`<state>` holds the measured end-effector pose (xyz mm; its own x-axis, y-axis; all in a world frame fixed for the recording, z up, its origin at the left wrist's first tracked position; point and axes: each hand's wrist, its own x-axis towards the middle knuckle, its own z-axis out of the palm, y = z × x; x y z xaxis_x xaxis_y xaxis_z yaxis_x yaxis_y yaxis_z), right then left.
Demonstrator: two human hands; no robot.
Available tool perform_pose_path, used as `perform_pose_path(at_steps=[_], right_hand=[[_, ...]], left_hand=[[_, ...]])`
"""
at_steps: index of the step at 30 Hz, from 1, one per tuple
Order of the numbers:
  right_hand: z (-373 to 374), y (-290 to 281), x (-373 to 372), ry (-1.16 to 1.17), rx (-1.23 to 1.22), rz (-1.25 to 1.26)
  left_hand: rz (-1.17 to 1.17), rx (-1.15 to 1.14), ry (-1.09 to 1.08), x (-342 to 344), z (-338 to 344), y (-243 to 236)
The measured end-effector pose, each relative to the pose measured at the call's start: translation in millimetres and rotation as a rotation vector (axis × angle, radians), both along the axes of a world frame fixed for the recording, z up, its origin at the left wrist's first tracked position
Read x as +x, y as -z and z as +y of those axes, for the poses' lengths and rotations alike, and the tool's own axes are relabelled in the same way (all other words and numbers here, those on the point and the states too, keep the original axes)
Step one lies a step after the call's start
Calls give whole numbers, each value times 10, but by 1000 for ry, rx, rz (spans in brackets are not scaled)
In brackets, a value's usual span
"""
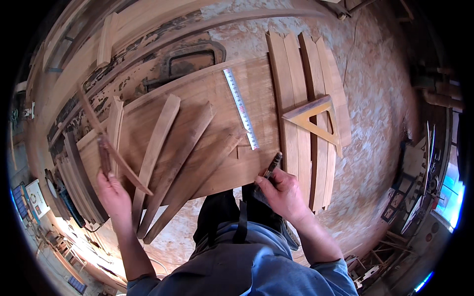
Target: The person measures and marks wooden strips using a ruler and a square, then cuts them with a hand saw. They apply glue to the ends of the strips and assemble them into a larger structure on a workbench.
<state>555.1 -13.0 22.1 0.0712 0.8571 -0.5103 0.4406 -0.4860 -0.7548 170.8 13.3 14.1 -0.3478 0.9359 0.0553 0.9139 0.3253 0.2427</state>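
My left hand is closed on a dark wooden piece, with a long thin strip crossing at its top; whether both are one piece I cannot tell. My right hand grips a dark tool with light bands, its kind unclear, over the near edge of a wooden board. Several loose slats lie slanted across the board's left part. A short metal rule lies on it, by a small wooden block. A yellow triangle square rests on parallel planks at the right.
A large clamp sits beyond the board. Long timbers run along the upper left. Stacked strips and a black power tool are at the left edge. Metal items and shelving line the far right.
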Motion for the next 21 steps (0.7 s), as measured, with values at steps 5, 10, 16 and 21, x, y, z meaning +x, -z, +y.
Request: perform_pose_path(at_steps=[5, 10, 16, 21], right_hand=[[94, 104, -9, 58, -95, -20], [267, 115, -2, -59, -74, -283], [247, 211, -99, -123, -28, -369], [223, 175, -225, -184, -90, -553]], left_hand=[[28, 41, -27, -560, 110, 99], [57, -5, -73, -911, 268, 213], [-93, -30, -105, -1267, 153, 341], [-157, -80, 27, -1373, 269, 184]])
